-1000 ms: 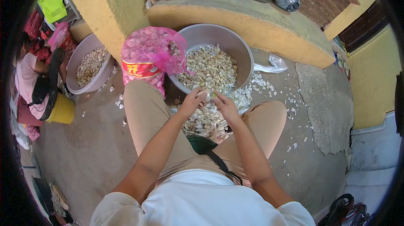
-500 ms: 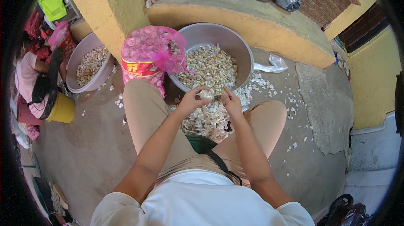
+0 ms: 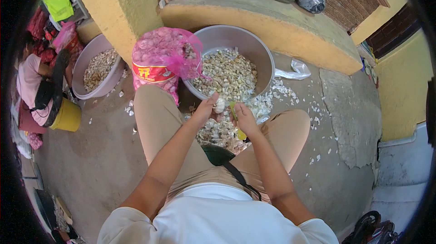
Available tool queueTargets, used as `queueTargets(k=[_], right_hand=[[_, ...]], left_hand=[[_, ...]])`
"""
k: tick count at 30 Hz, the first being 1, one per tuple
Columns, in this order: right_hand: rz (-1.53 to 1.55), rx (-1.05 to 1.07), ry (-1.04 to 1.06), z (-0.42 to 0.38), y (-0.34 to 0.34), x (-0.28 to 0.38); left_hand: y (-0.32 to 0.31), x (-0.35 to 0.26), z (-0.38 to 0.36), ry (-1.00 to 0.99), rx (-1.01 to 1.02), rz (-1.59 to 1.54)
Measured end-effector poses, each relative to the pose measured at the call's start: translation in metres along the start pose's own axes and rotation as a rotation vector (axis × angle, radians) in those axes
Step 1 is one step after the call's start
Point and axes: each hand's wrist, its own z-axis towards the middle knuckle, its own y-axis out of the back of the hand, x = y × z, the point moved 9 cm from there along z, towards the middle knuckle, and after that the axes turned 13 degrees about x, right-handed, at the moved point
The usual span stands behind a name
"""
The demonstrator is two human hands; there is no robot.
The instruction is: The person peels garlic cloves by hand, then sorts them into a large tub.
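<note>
A whole garlic bulb (image 3: 219, 105) is gripped in my left hand (image 3: 204, 111), held above the near rim of a large grey basin (image 3: 269, 57). My right hand (image 3: 245, 119) is closed around a yellow-green handled tool (image 3: 240, 133), probably a small knife; its blade does not show clearly. The two hands are a short gap apart. Loose garlic cloves (image 3: 229, 71) cover the bottom of the basin. Below my hands, between my knees, lies a heap of papery garlic skins (image 3: 218, 134).
A pink mesh sack of garlic (image 3: 156, 53) leans at the basin's left. Farther left, a person (image 3: 34, 80) sits by another basin (image 3: 116, 73) of cloves and a yellow bucket (image 3: 68, 116). A low yellow ledge (image 3: 272, 30) runs behind. Skins litter the floor on the right.
My left hand has turned, so the garlic bulb shows more fully. My right hand has shifted slightly down and left, and its yellow-green tool has tilted into clearer view.
</note>
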Motion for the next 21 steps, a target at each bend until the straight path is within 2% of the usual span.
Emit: queueTargets(k=[3, 5, 6, 9, 12, 15, 17, 20, 21], right_hand=[[0.005, -0.014, -0.050, 0.000, -0.002, -0.001], [-0.026, -0.033, -0.104, 0.000, -0.004, -0.003], [-0.113, -0.073, -0.064, 0.001, -0.002, -0.001], [-0.315, -0.160, 0.026, 0.001, 0.004, 0.005], [-0.388, -0.181, 0.091, 0.002, 0.008, 0.012], [-0.437, -0.198, 0.205, -0.001, 0.004, 0.023], [-0.458, -0.215, 0.259, -0.005, -0.001, 0.034], [-0.332, -0.235, 0.036, 0.002, 0.006, 0.009], [-0.201, -0.223, 0.009, 0.002, 0.005, 0.006]], left_hand=[[0.000, 0.002, 0.000, 0.038, -0.062, 0.092], [-0.002, -0.003, 0.001, -0.076, -0.078, 0.217], [-0.005, -0.006, 0.000, -0.132, -0.085, 0.279], [-0.013, -0.001, 0.002, -0.162, -0.043, 0.203], [-0.017, 0.008, 0.004, -0.131, -0.063, 0.095], [-0.019, 0.001, -0.003, -0.013, -0.066, 0.325], [-0.012, 0.007, 0.002, 0.019, -0.019, 0.350], [-0.017, 0.005, 0.001, -0.019, -0.018, 0.332], [-0.020, 0.004, 0.000, -0.046, -0.028, 0.317]])
